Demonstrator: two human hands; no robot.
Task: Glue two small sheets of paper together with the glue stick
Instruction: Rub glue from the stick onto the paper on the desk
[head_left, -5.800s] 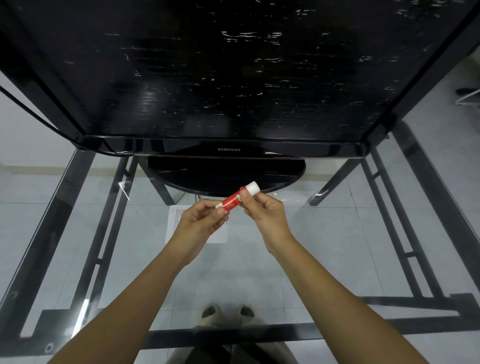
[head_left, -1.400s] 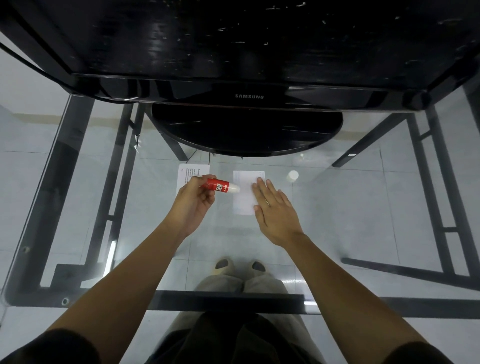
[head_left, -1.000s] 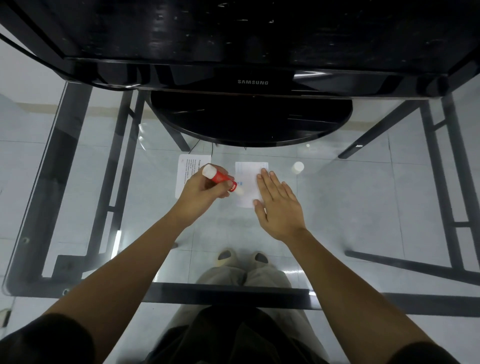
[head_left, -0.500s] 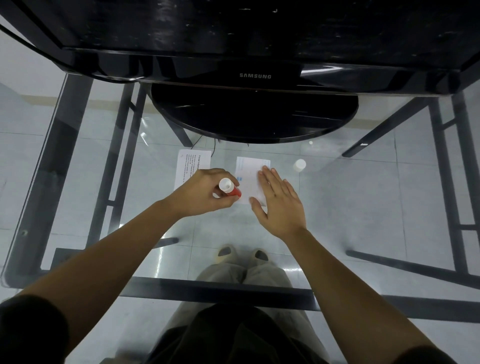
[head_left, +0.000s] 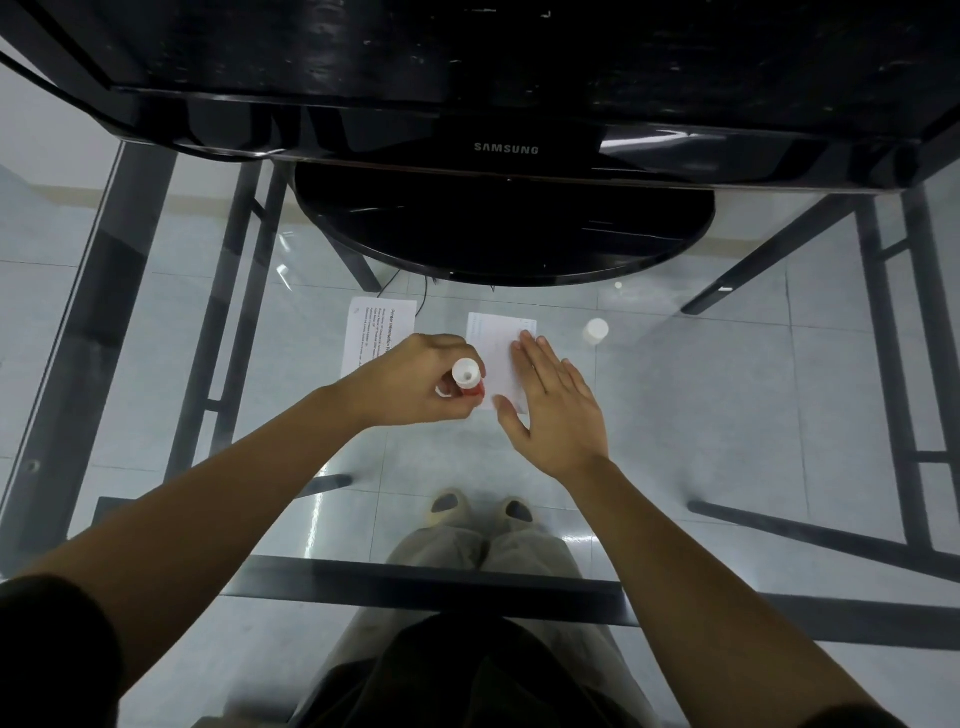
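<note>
The left hand grips an upright red glue stick beside a small white sheet, which the right hand presses flat, fingers straight, on the glass bench.

Cool, even, moderately bright light is recorded. Glare streaks are noted on the glass tabletop and the glossy monitor bezel. Shadows are faint. Straight lines are bowed near the edges; the centre is rendered sharp.
</note>
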